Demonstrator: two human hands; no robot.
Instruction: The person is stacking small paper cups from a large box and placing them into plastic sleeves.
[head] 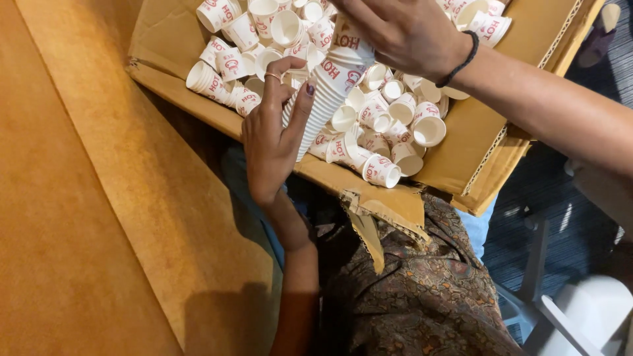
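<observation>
Cardboard box (461, 132) holds red-printed white cups (395, 125).

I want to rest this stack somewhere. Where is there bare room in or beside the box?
Bare cardboard shows along the box's right inner wall, right of the loose cups. The brown surface left of the box is free. The middle is crowded where the left hand and right hand hold the cup stack.

Bare arms, black wristband (465, 60), finger ring (272, 76), dark nail polish (310, 89).
</observation>
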